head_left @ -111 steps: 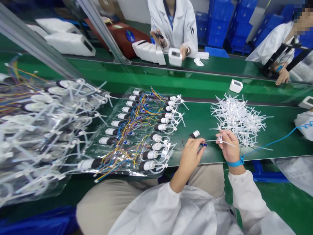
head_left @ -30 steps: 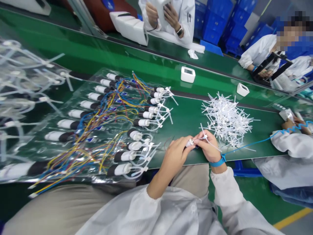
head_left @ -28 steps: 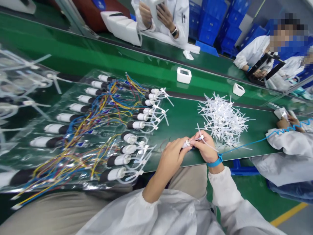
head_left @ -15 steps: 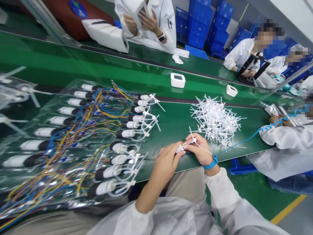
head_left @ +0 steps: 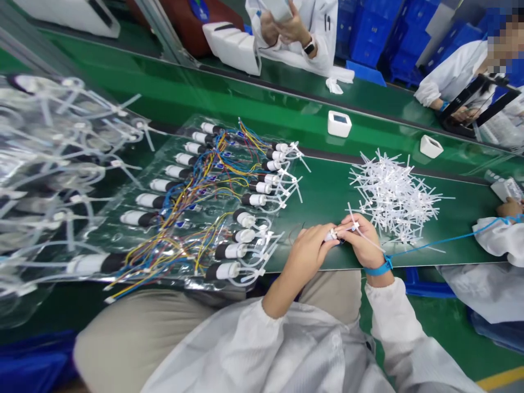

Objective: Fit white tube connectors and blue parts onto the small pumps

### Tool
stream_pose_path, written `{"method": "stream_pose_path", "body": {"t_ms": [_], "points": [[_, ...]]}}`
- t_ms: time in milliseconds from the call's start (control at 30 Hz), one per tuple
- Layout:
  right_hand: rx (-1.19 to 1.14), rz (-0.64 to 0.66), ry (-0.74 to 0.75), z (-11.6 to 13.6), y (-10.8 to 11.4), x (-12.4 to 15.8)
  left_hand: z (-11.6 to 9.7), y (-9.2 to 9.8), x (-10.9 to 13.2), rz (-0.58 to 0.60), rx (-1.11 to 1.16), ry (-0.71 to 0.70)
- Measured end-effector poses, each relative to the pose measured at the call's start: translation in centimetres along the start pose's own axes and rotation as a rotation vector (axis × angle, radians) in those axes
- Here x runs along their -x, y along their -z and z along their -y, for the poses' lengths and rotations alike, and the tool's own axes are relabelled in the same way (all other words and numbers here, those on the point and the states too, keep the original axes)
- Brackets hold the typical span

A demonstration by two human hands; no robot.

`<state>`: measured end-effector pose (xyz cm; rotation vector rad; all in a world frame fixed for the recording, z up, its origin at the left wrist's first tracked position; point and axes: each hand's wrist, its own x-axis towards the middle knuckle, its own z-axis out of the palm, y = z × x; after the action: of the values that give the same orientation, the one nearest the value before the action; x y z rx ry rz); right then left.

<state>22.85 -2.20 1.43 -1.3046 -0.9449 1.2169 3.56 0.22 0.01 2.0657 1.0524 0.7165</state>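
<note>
My left hand (head_left: 308, 250) is closed round a small white cylindrical pump-like part (head_left: 331, 234), with most of it hidden by the fingers. My right hand (head_left: 363, 240) meets it at the fingertips, pinching a thin white tube piece with a small connector (head_left: 355, 225). One end of the tube piece sticks up and another trails across the right hand. Whether the tube touches the pump's tip cannot be made out. To the left, rows of white-and-black cylindrical parts with coloured wires (head_left: 180, 218) lie on clear plastic, several with tubes fitted.
A heap of white tube pieces (head_left: 395, 196) lies right of my hands on the green table (head_left: 315, 191). A blue cord (head_left: 434, 241) runs rightward from my wristband. More tubed parts (head_left: 53, 180) lie far left. White devices (head_left: 339, 124) stand on the belt; co-workers sit opposite and right.
My view has swung left, so the scene sits further right and more tubed parts show at the left. Both hands stay together on the same pieces, with little visible change in grip.
</note>
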Motion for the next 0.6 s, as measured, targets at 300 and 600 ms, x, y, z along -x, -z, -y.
{"method": "stream_pose_path", "body": {"t_ms": [300, 600], "points": [[0.018, -0.032, 0.010, 0.8, -0.1, -0.1, -0.5, 0.2, 0.0, 0.003, -0.045, -0.004], [0.021, 0.006, 0.067, 1.1, -0.4, -0.6, -0.5, 0.3, -0.2, 0.004, -0.045, -0.005]]}}
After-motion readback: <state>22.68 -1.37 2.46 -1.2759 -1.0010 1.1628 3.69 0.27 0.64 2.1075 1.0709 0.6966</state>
